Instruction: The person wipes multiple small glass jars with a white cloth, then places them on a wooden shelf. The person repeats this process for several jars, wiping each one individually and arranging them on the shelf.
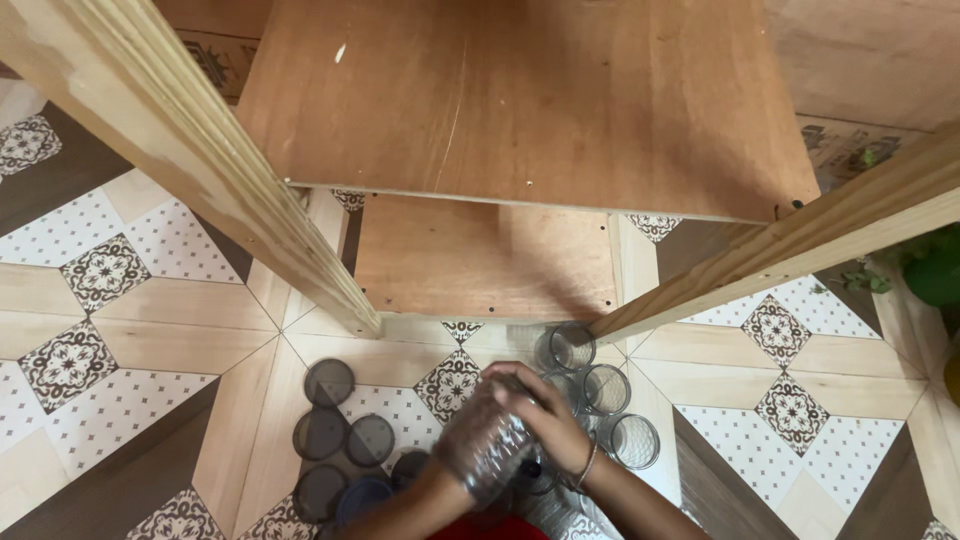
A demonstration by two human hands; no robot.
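Where hands [520, 425] meet, patterned tile floor [120, 300], wooden shelf [520, 100]

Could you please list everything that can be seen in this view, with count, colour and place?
clear jars: at least four open, transparent, standing on the floor right of the hands
held jar: one, clear ridged, between both hands
round lids: about six, dark grey, one bluish, flat on the floor left of the hands
wooden shelf unit: one, brown boards with pale posts, above the jars
patterned tiled floor: beige, white and brown, all around
green plant: one, right edge
left hand: wraps the held jar from the left
right hand: lies on the jar's top, thin bangle at the wrist
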